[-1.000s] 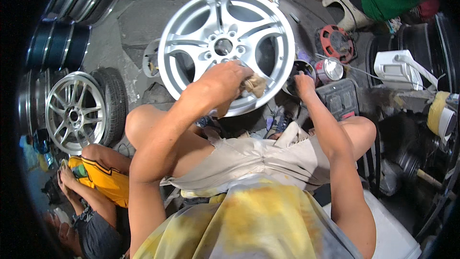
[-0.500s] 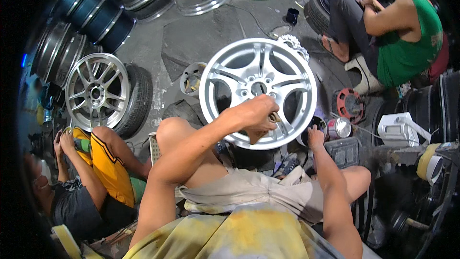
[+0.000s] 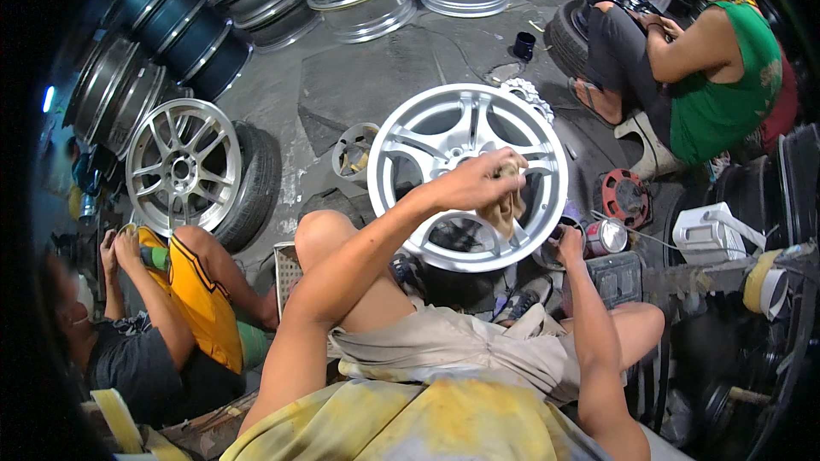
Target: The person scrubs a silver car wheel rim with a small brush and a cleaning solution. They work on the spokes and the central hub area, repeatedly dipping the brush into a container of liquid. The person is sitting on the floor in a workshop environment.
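On the workshop floor before our knees, in the head view, lay the silver alloy wheel [image 3: 468,175]. Our left hand [image 3: 474,181] was closed around a tan rag [image 3: 506,205] pressed against its spokes. Our right hand [image 3: 570,243] gripped the wheel's lower right rim (fingers curled over it), just beside a small metal can [image 3: 605,237].

Silver alloy wheel [image 3: 465,175], 5 spokes, face up and tilted toward the viewer, centre of scene on the grey floor just beyond the knees. Tan rag [image 3: 506,205], crumpled, pressed on the wheel's right spoke, hanging a bit below the grip.
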`<move>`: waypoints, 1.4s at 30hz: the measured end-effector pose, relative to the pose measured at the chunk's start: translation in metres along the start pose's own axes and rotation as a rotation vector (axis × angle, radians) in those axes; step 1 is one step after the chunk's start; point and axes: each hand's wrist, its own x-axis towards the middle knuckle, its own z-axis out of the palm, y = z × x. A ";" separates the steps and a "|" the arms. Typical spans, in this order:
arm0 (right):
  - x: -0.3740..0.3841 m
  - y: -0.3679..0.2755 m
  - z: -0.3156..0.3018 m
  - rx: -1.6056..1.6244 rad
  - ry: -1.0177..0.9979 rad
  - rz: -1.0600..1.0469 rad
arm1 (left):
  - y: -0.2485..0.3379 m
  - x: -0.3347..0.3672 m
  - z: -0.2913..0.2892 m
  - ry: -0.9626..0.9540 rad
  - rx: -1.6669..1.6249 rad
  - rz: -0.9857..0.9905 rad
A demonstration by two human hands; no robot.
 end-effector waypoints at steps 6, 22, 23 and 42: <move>0.003 0.009 0.001 -0.066 0.235 -0.194 | -0.049 0.002 0.029 -0.305 0.335 -0.192; 0.002 -0.036 -0.070 0.800 -0.034 0.302 | -0.013 0.002 -0.008 0.136 -0.599 -0.391; 0.001 -0.034 -0.076 0.792 -0.023 0.330 | -0.012 0.004 0.000 0.129 -0.614 -0.369; -0.052 -0.141 -0.113 1.933 -0.077 0.183 | -0.028 0.074 0.190 0.487 0.480 0.331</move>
